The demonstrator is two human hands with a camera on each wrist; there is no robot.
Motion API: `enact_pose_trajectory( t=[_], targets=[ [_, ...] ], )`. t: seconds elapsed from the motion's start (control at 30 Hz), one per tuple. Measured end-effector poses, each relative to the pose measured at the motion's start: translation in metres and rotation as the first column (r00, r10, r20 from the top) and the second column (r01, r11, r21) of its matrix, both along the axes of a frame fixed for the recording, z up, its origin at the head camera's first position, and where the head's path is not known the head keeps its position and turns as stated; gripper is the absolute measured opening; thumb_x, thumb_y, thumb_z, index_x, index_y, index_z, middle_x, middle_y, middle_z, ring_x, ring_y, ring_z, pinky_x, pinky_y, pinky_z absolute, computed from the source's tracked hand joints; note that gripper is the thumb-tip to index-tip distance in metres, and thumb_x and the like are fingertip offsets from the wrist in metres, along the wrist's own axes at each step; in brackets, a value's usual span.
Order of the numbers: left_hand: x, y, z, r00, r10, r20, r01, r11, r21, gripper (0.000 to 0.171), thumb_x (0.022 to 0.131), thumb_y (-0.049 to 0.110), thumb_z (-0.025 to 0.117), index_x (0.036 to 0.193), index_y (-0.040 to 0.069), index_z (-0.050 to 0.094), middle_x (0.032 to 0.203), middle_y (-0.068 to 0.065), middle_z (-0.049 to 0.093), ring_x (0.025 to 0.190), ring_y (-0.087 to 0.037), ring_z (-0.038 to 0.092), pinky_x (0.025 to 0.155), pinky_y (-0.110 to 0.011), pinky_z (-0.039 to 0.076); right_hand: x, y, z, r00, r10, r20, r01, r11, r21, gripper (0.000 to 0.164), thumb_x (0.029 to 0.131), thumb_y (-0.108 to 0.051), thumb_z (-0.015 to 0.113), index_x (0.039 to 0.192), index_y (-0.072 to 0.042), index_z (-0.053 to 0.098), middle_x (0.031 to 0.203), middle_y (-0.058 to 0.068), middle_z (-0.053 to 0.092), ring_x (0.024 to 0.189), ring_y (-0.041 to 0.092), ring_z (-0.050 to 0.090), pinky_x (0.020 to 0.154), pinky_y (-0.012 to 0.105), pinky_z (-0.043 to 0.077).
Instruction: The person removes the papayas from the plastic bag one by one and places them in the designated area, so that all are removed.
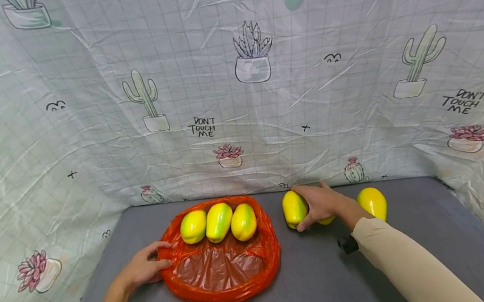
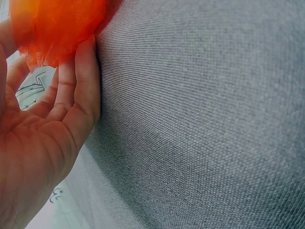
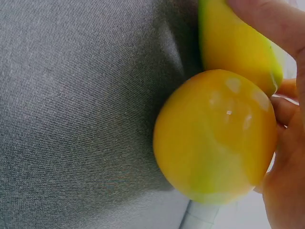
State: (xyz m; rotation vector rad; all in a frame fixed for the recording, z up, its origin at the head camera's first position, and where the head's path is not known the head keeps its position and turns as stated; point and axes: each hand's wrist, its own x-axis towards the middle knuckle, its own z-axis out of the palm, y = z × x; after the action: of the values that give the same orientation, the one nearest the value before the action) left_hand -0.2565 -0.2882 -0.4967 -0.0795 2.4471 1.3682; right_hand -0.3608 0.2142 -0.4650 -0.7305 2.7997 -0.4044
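Observation:
A red plastic bag (image 1: 229, 296) lies on the table with its rim rolled outward in a ring. Three yellow-green mangoes (image 1: 219, 223) sit side by side in its far part. At the bag's left rim, my left hand (image 1: 143, 265) holds the thin plastic between thumb and fingers; the left wrist view shows the orange-red film (image 2: 62, 28) at the fingertips. To the right of the bag, my right hand (image 1: 321, 202) grips a mango (image 1: 294, 208) from its right side, thumb toward me. Under that palm is another mango (image 3: 214, 138), mostly hidden in the head view.
One more mango (image 1: 371, 202) lies farther right, partly behind the right forearm. The grey table (image 1: 315, 289) ends at a hanging cloth (image 1: 267, 130) printed with cacti, which encloses the back and sides.

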Motion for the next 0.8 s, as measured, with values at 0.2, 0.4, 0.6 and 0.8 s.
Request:
enact_pose_trajectory(
  t=[0.2, 0.4, 0.6, 0.8],
  targets=[
    [0.0027, 0.0017, 0.0019, 1.000, 0.010, -0.004, -0.010, 1.000, 0.016, 0.051, 0.096, 0.013, 0.070, 0.143, 0.001, 0.051, 0.129, -0.028, 0.057, 0.089, -0.020, 0.067, 0.076, -0.037, 0.063, 0.0010, -0.0001, 0.0018, 1.000, 0.014, 0.001, -0.014, 1.000, -0.002, 0.120, 0.072, -0.060, 0.088, 0.160, 0.000, 0.032, 0.162, 0.019, 0.045, 0.149, 0.040, 0.043, 0.119, 0.080, 0.006],
    [0.0025, 0.0000, 0.0000, 1.000, 0.000, -0.018, 0.001, 0.999, 0.045, 0.051, 0.097, 0.011, 0.069, 0.143, -0.001, 0.051, 0.125, -0.027, 0.060, 0.088, -0.019, 0.068, 0.074, -0.036, 0.062, 0.0014, -0.0001, 0.0009, 1.000, 0.013, 0.001, -0.013, 1.000, -0.001, 0.121, 0.072, -0.060, 0.089, 0.160, 0.000, 0.031, 0.162, 0.020, 0.044, 0.150, 0.040, 0.042, 0.120, 0.080, 0.008],
    [0.0019, -0.0003, -0.0009, 1.000, -0.001, -0.019, 0.002, 1.000, 0.031, 0.050, 0.097, 0.011, 0.068, 0.143, -0.001, 0.050, 0.126, -0.027, 0.059, 0.087, -0.019, 0.067, 0.074, -0.037, 0.062, 0.0032, 0.0002, 0.0028, 1.000, 0.017, -0.003, -0.017, 1.000, -0.003, 0.121, 0.072, -0.059, 0.089, 0.161, -0.001, 0.031, 0.163, 0.020, 0.043, 0.151, 0.040, 0.041, 0.121, 0.078, 0.010],
    [0.0024, 0.0004, 0.0010, 1.000, 0.001, -0.018, -0.001, 1.000, 0.020, 0.050, 0.097, 0.012, 0.068, 0.143, 0.000, 0.051, 0.124, -0.026, 0.060, 0.086, -0.019, 0.067, 0.074, -0.037, 0.062, 0.0034, 0.0003, 0.0066, 1.000, 0.022, -0.023, -0.023, 0.998, -0.059, 0.116, 0.074, -0.057, 0.089, 0.159, 0.000, 0.034, 0.162, 0.021, 0.044, 0.150, 0.041, 0.042, 0.123, 0.073, 0.017]
  ],
)
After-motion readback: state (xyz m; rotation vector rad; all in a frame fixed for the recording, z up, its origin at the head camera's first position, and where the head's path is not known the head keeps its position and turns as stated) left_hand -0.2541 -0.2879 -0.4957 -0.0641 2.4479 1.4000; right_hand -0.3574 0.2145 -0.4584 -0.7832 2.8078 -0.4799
